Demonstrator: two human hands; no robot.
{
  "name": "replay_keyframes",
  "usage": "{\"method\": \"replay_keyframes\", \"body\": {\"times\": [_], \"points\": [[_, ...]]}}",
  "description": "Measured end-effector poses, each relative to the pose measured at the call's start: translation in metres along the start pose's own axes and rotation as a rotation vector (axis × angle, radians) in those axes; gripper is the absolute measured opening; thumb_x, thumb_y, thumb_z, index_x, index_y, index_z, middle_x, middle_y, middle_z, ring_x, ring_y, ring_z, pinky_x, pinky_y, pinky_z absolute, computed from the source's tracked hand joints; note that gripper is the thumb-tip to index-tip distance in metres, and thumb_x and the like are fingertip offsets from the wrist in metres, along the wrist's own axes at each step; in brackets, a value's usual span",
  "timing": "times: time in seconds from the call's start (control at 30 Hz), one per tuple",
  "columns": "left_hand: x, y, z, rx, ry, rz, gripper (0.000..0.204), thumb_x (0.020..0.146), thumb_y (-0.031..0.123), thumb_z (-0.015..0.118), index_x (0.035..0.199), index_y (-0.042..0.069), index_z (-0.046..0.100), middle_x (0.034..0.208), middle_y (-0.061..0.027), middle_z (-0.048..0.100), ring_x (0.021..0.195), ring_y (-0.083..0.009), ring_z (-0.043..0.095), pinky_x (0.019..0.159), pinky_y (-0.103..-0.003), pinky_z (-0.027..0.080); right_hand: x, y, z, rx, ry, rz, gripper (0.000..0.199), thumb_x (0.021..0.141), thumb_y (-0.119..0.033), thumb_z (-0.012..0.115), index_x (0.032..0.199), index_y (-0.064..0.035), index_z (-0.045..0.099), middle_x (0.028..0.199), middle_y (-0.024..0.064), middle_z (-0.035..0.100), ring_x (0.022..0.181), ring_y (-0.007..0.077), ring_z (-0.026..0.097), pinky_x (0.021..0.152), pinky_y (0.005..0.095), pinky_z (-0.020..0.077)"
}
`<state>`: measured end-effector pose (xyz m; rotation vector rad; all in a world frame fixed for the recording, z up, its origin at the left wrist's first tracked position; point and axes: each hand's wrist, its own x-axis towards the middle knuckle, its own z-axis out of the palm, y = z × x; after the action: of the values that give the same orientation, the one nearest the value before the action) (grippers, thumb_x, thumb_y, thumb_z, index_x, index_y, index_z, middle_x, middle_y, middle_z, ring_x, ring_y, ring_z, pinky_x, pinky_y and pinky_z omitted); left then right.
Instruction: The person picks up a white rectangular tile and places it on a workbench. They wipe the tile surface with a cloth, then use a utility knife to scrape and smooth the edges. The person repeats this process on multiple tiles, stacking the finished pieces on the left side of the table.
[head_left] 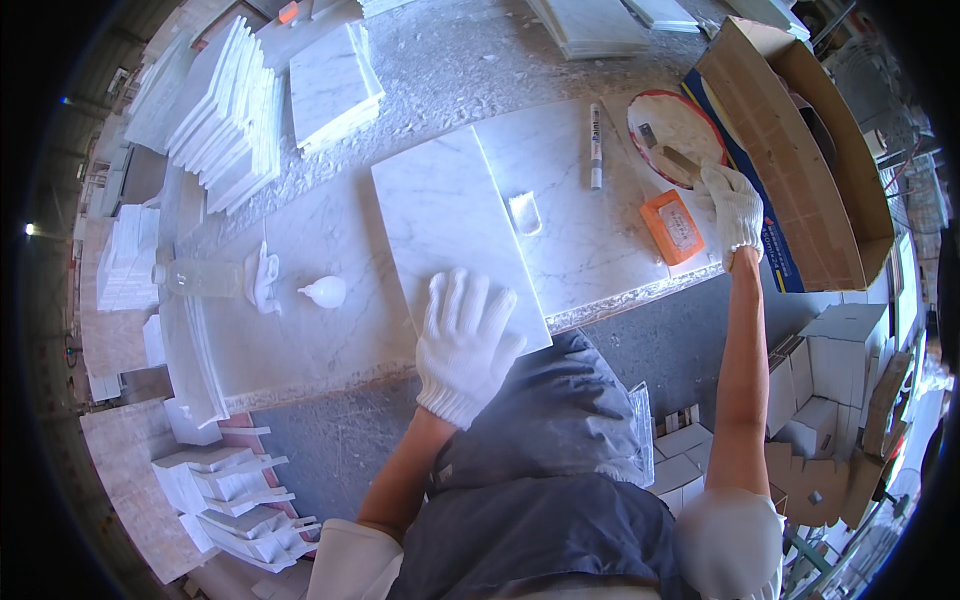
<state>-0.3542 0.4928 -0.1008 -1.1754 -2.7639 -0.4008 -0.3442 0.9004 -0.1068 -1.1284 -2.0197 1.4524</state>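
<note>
We have the marble tile [455, 235] lying flat on the bench [300, 340], its near corner overhanging the front edge. Left hand [466, 345] spread flat on it. Right hand [732, 208] reaches the round dish [672, 135], fingers curled round a tool handle, we judge. Nothing applied yet, apparently. Open bench remains left; marker [596, 145] and orange box [672, 227] crowd the right.

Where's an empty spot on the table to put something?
Bare slab shows between the tile and the marker, and left of the tile above the white blob. It's crowded by the right hand: orange block and round dish.
</note>
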Motion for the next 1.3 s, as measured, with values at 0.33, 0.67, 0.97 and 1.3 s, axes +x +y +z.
{"method": "replay_keyframes", "body": {"times": [0.33, 0.67, 0.97, 1.3], "points": [[0.0, 0.001, -0.001, -0.002, -0.017, -0.011, 0.057, 0.091, 0.044, 0.07, 0.137, 0.011, 0.066, 0.145, -0.0209, 0.056, 0.143, -0.0431, 0.046, 0.124, -0.06, 0.031, -0.002, 0.001, 0.001, 0.001, -0.049, 0.029, 0.034, 0.1, -0.03, 0.074, 0.123, -0.0039, 0.076, 0.099, 0.0057, 0.079, 0.078, 0.0091, 0.07, 0.067, 0.0245, 0.0561], [-0.001, -0.001, 0.002, 0.0, -0.035, -0.007, 0.056, 0.093, 0.044, 0.068, 0.139, 0.012, 0.066, 0.146, -0.0218, 0.056, 0.145, -0.0429, 0.045, 0.125, -0.059, 0.03, -0.006, -0.001, 0.006, 0.125, -0.055, 0.083, 0.029, 0.098, -0.021, 0.077, 0.118, -0.0005, 0.075, 0.094, 0.0103, 0.079, 0.074, 0.0146, 0.074, 0.065, 0.0255, 0.0594], [0.0, 0.0, -0.001, -0.016, 0.002, 0.0, 0.057, 0.091, 0.042, 0.071, 0.139, 0.012, 0.066, 0.146, -0.0214, 0.057, 0.145, -0.0426, 0.045, 0.126, -0.058, 0.029, -0.007, 0.006, 0.002, 0.119, -0.078, 0.06, 0.031, 0.101, -0.024, 0.074, 0.124, -0.0027, 0.075, 0.096, 0.005, 0.077, 0.078, 0.0094, 0.069, 0.069, 0.0235, 0.0563], [0.008, -0.035, -0.005, -0.048, -0.03, -0.005, 0.05, 0.093, 0.043, 0.069, 0.134, 0.014, 0.068, 0.142, -0.0119, 0.059, 0.143, -0.0347, 0.046, 0.126, -0.055, 0.03, -0.042, -0.013, 0.005, 0.287, -0.14, -0.045, 0.03, 0.099, -0.02, 0.075, 0.125, -0.0043, 0.077, 0.098, 0.003, 0.078, 0.077, 0.0062, 0.068, 0.063, 0.0208, 0.0504]]}}
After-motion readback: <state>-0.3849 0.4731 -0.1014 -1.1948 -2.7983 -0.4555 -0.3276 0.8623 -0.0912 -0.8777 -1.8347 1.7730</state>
